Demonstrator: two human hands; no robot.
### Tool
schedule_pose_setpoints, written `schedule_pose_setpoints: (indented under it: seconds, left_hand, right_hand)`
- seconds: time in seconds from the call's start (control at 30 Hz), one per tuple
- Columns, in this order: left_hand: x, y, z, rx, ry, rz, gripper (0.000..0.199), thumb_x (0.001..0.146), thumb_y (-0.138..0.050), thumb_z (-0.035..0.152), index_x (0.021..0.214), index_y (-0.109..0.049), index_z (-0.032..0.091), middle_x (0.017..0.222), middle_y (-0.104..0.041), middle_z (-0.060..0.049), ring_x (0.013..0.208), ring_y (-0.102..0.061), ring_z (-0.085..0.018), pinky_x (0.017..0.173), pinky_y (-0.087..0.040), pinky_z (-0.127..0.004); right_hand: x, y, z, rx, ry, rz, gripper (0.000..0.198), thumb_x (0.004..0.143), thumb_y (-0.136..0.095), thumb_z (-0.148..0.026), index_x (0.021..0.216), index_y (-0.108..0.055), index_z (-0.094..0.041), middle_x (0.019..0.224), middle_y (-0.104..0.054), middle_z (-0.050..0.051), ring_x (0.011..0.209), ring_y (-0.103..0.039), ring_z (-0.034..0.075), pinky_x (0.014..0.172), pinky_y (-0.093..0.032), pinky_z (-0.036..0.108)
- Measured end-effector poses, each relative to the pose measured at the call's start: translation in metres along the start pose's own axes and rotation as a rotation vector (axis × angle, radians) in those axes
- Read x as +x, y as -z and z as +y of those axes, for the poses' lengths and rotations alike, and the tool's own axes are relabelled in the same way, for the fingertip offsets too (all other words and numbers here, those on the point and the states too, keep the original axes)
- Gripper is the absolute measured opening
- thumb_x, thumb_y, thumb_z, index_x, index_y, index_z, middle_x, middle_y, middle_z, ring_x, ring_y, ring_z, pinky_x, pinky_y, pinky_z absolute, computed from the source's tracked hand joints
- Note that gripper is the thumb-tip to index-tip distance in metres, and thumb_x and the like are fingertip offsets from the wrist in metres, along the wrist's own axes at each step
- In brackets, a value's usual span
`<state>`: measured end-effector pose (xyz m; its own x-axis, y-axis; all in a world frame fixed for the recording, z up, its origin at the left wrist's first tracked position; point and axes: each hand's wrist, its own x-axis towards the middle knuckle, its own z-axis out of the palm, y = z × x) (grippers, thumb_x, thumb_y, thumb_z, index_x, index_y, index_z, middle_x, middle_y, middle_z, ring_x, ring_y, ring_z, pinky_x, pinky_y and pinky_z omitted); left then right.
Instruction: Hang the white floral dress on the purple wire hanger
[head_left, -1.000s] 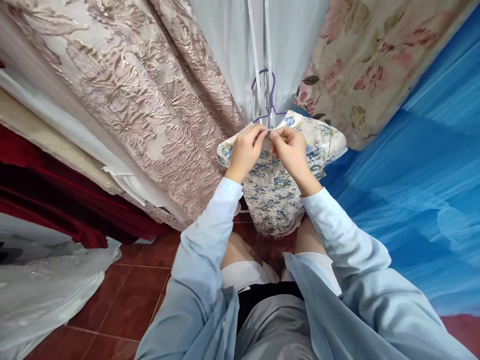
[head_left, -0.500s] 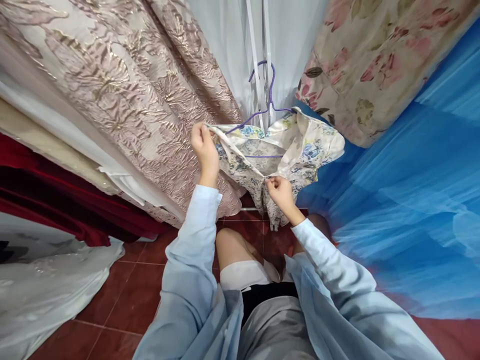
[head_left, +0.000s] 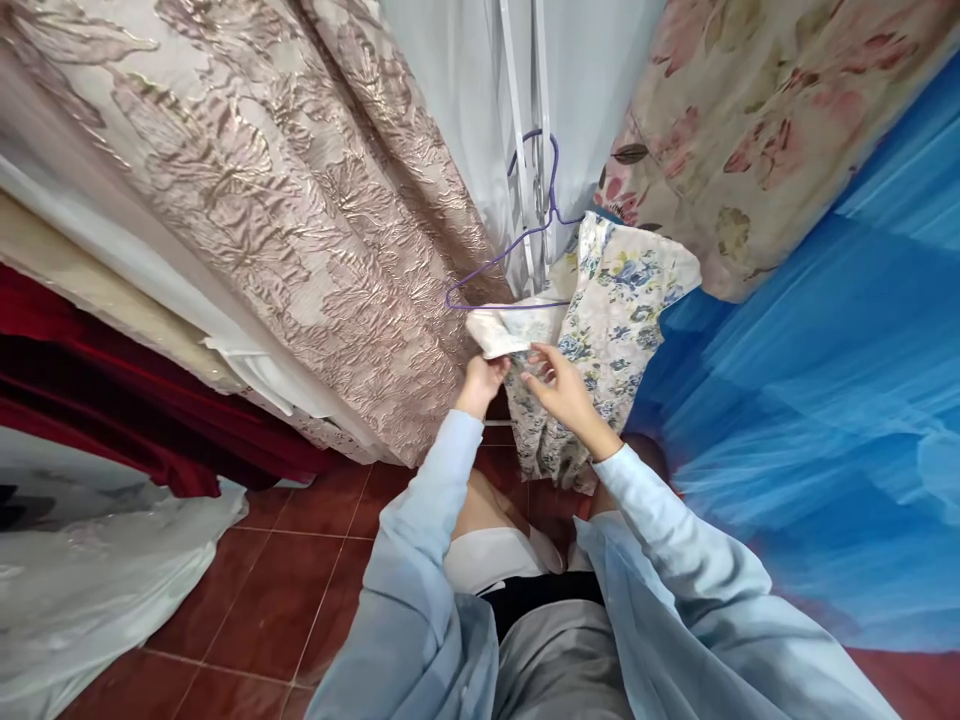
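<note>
A white blouse with blue and yellow flowers (head_left: pixel 619 300) hangs by one shoulder from a purple hanger (head_left: pixel 499 262). The hanger's left arm is bare, and that side of the blouse droops below it, folded to show the pale inside. My left hand (head_left: pixel 484 382) is closed on the blouse's drooping left edge. Close beside it, my right hand (head_left: pixel 559 388) has its fingers apart at the front edge of the cloth. Whether its fingertips touch the fabric I cannot tell.
A pink brocade cloth (head_left: pixel 300 230) hangs on the left, and blue tulle (head_left: pixel 825 420) on the right. White straps (head_left: pixel 517 110) hang behind the hanger before a white cloth. A rose-print cloth (head_left: pixel 720 150) hangs at upper right. Red tiles (head_left: pixel 300 570) cover the floor.
The blouse's left shoulder has come off the hanger and dropped. My left hand has moved down and right with the cloth. My right hand has let go of the front edge and spread its fingers.
</note>
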<state>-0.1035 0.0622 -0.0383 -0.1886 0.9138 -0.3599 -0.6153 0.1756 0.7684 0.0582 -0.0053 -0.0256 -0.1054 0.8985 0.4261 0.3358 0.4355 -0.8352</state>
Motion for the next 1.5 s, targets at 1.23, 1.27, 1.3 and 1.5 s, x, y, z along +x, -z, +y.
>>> schedule_pose_setpoints:
  seconds: [1.23, 1.27, 1.3, 1.5]
  left_hand:
    - [-0.071, -0.025, -0.017, 0.958, -0.414, -0.938, 0.039, 0.079, -0.074, 0.032, 0.113, -0.068, 0.014, 0.119, -0.071, -0.014, 0.113, -0.065, -0.031, 0.107, -0.048, -0.046]
    - [-0.075, -0.021, -0.017, 0.965, -0.310, -0.949, 0.036, 0.079, -0.074, 0.036, 0.107, -0.070, 0.012, 0.113, -0.073, -0.013, 0.105, -0.067, -0.030, 0.102, -0.051, -0.044]
    - [-0.079, -0.017, -0.016, 0.969, -0.230, -0.954, 0.036, 0.080, -0.073, 0.038, 0.104, -0.070, 0.012, 0.109, -0.074, -0.012, 0.101, -0.068, -0.029, 0.098, -0.052, -0.043]
    - [-0.082, 0.022, 0.011, 1.158, -0.175, -0.948, 0.030, 0.079, -0.067, 0.034, 0.099, -0.072, 0.013, 0.103, -0.074, -0.006, 0.093, -0.065, -0.023, 0.086, -0.053, -0.032]
  right_hand:
    - [0.038, 0.128, -0.040, 0.384, -0.275, -0.568, 0.032, 0.075, -0.077, -0.046, 0.080, -0.073, -0.014, 0.069, -0.069, 0.002, 0.056, -0.057, 0.014, 0.054, -0.043, 0.026]
    - [0.040, 0.134, -0.047, 0.402, -0.269, -0.512, 0.033, 0.073, -0.080, -0.047, 0.080, -0.073, -0.015, 0.070, -0.070, 0.003, 0.056, -0.059, 0.015, 0.053, -0.044, 0.026]
    - [0.042, 0.140, -0.052, 0.413, -0.260, -0.432, 0.033, 0.072, -0.081, -0.048, 0.079, -0.074, -0.016, 0.070, -0.071, 0.003, 0.056, -0.061, 0.016, 0.053, -0.045, 0.027]
    - [0.047, 0.164, -0.051, 0.383, -0.195, -0.028, 0.032, 0.073, -0.081, -0.053, 0.076, -0.073, -0.022, 0.068, -0.072, 0.006, 0.058, -0.064, 0.022, 0.051, -0.049, 0.032]
